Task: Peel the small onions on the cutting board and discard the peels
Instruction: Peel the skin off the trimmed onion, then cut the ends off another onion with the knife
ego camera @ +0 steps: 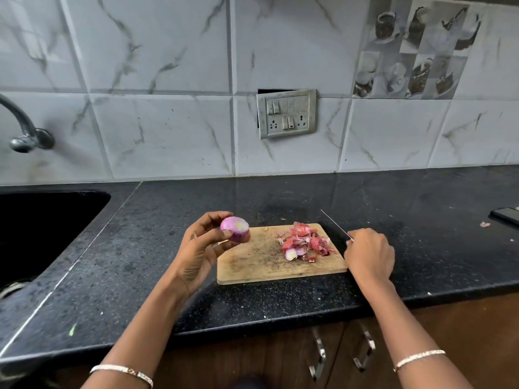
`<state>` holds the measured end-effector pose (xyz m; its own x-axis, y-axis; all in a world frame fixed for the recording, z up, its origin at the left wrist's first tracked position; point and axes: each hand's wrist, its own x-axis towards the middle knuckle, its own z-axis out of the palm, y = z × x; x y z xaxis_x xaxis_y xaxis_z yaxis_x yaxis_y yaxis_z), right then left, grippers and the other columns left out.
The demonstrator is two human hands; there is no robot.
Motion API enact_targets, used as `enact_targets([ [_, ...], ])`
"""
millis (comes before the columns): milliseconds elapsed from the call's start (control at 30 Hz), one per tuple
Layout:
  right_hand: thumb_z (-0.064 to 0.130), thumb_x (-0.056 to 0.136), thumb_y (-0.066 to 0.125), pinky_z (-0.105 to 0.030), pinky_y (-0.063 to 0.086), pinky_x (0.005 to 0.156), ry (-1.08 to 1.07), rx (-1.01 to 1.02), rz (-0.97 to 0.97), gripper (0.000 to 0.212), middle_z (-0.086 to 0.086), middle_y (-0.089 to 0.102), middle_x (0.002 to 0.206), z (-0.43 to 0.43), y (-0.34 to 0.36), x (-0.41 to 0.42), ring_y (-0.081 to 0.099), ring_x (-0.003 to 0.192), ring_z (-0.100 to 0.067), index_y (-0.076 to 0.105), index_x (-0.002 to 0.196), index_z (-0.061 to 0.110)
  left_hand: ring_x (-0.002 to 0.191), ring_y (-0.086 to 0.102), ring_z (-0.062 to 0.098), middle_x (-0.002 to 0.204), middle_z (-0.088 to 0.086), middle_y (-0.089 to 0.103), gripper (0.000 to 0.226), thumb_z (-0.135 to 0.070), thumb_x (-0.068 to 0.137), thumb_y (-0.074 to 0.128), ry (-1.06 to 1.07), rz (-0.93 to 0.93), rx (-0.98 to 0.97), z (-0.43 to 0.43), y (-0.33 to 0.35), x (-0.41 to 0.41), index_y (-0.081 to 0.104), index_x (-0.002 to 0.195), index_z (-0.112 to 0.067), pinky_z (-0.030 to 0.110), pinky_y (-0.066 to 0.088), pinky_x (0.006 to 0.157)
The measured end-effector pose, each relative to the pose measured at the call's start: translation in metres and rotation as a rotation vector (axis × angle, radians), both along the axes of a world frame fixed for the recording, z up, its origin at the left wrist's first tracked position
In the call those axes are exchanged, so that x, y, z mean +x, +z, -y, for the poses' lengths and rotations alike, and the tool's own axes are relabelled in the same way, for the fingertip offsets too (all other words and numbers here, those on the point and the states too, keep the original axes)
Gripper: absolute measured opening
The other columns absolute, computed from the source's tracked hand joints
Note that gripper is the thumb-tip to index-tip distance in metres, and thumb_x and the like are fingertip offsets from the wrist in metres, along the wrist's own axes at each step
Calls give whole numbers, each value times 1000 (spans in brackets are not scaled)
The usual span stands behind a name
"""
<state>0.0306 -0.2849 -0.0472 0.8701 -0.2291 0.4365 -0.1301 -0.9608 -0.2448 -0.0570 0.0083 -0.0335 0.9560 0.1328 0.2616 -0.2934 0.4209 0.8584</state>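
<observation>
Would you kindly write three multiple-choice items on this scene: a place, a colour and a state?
1. Where is the whole onion? A in the sink; B in the left hand; C in a bowl.
2. What colour is the counter? A white; B black; C green.
3. The right hand is: A lying flat; B hanging empty; C gripping a knife.
Answers: B, its fingers curl round it; B, dark speckled stone; C, the blade sticks out beyond the fist.
</observation>
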Motion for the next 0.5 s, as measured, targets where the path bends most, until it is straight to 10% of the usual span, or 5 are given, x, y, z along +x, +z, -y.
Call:
enact_targets([
  [233, 25, 97, 64, -44, 46, 89, 28, -13, 95, 19, -6, 70, 112, -14, 12, -6, 62, 106, -29, 75, 111, 19, 98, 71, 19, 102, 1, 76, 43, -19, 61, 85, 302, -88, 484, -23, -12, -1, 74, 102, -14, 30, 59, 83],
  [500, 15, 98, 59, -32, 39, 113, 837, 212, -49, 41, 2, 56, 135, -123, 32, -18, 51, 128, -14, 57, 138, 20, 82, 67, 3, 93, -11, 72, 43, -5, 66, 84, 469, -50, 1062, -18, -9, 5, 68, 97, -31, 20, 52, 75],
])
